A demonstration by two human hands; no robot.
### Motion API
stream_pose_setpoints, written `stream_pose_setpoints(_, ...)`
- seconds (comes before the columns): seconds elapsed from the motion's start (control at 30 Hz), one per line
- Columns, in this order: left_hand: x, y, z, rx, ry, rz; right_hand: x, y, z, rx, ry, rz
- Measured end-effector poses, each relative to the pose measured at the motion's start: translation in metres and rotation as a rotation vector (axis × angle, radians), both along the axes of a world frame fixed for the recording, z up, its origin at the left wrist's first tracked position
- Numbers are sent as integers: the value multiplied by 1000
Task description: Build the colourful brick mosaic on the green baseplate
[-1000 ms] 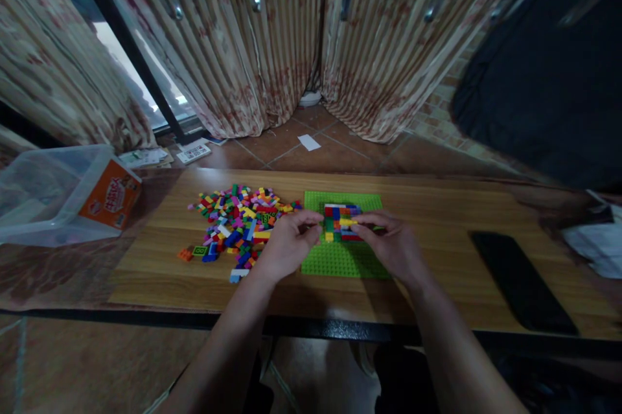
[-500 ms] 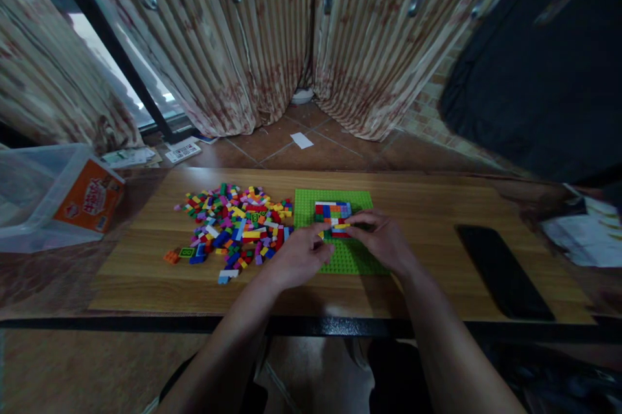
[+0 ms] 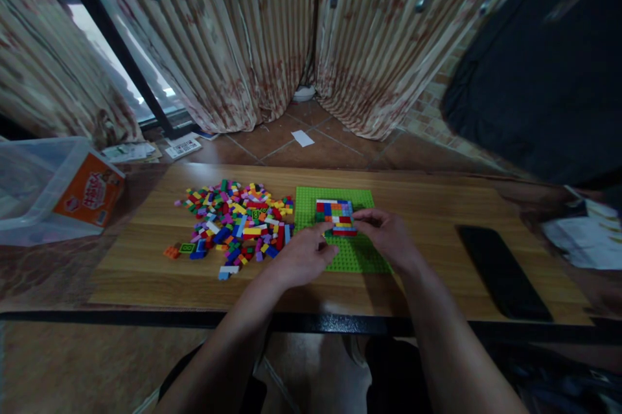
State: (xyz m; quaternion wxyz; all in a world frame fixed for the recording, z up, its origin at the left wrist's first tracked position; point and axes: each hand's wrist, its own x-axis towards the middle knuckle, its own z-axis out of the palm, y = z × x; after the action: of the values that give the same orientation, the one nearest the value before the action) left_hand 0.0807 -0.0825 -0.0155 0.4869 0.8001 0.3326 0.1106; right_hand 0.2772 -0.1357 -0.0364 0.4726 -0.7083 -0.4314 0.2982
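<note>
A low, multicoloured block of toy building bricks (image 3: 334, 210) sits on a green studded baseplate (image 3: 352, 262). At the block's lower left edge is my left hand (image 3: 306, 253), its index finger stretched towards the bricks and its thumb held apart below. My right hand (image 3: 389, 236) comes in from the other side. Its thumb and index finger are close together against the block's right edge, and whatever lies between their tips is too small to make out. Red, white and blue bricks show along the block's near side.
Left of the baseplate spreads a pile of loose bricks (image 3: 243, 232) in many colours. A black phone (image 3: 503, 271) lies on the wooden table (image 3: 437, 207) at the right. A clear plastic bin (image 3: 43, 194) with an orange label stands beyond the table's left end.
The yellow brick earlier between my right fingers no longer stands out there. My right fingertips have drawn slightly right, to the block's edge. My left hand stays nearly in place.
</note>
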Motion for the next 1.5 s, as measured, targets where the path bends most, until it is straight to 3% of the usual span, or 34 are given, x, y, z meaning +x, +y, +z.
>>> stream_pose_setpoints(0.3,3,0,8,-6,23,-4,-12,3,9,-69,-115,-66)
stream_pose_setpoints(0.8,7,-1,7,-21,6,33,-17,6,19,-112,-52,-111)
stream_pose_setpoints(1.5,8,-1,4,29,6,40,-9,4,13,-104,-8,-74)
